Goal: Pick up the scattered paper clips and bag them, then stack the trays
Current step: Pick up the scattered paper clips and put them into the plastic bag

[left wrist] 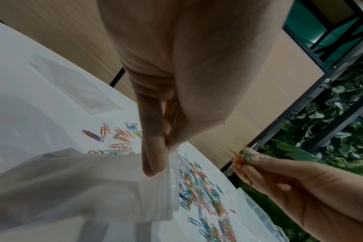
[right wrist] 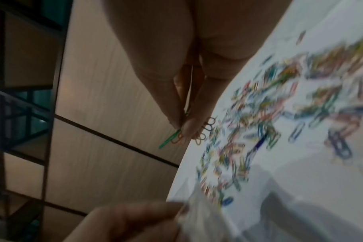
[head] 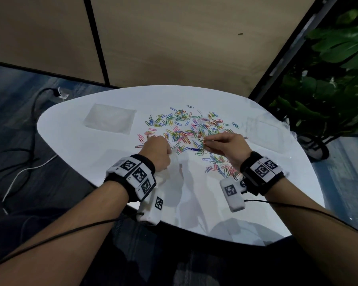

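Several coloured paper clips (head: 186,131) lie scattered over the middle of the white table (head: 74,141). My left hand (head: 167,152) pinches the top edge of a clear plastic bag (head: 175,172), which hangs toward the near edge of the table. The left wrist view shows the left hand's fingertips (left wrist: 153,165) pressed on the bag (left wrist: 83,188). My right hand (head: 206,142) pinches a few clips (right wrist: 176,139), green and orange, just above the pile and to the right of the bag's mouth. One clear tray (head: 110,120) lies at the back left, and another clear tray (head: 262,129) sits at the right.
A leafy plant (head: 329,79) stands close to the table's right side. Cables (head: 29,162) run over the dark floor at the left. Beige wall panels (head: 174,38) rise behind the table. The table's near rim (head: 215,238) curves just in front of my forearms.
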Demonstrator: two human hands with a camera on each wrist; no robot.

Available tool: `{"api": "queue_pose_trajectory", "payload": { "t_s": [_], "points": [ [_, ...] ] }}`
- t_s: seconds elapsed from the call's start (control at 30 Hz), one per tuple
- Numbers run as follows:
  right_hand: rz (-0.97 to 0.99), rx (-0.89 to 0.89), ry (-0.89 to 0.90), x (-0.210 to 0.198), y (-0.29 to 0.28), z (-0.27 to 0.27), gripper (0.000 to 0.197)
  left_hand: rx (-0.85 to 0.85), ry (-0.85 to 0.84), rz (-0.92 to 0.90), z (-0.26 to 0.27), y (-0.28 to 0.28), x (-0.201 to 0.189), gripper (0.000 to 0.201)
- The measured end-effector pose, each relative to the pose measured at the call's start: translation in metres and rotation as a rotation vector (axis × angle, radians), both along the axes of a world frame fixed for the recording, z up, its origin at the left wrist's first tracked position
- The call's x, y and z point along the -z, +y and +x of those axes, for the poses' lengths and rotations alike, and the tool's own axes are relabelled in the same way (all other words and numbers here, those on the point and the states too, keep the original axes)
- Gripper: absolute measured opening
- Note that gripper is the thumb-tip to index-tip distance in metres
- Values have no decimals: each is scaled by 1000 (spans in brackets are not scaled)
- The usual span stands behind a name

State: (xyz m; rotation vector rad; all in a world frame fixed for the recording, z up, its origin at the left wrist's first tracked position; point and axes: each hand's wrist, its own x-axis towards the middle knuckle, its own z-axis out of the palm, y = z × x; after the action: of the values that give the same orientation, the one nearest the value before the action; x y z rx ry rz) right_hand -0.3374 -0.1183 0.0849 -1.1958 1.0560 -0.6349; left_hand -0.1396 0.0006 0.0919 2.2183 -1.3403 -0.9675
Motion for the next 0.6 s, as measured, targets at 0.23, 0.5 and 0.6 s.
{"api": "queue_pose_trajectory", "payload": {
  "t_s": [0.23,0.5,0.6],
  "points": [
    [169,-60,-19,17,35,17,10,27,38,-50,-35,-19,0,22],
    [-419,-385,649,22,32,8,31,60,10,-119,-62,-36,-11,24],
    [-527,-452,649,5,25,1,32,67,-3,-114,-65,-40,-11,27]
  ]
}}
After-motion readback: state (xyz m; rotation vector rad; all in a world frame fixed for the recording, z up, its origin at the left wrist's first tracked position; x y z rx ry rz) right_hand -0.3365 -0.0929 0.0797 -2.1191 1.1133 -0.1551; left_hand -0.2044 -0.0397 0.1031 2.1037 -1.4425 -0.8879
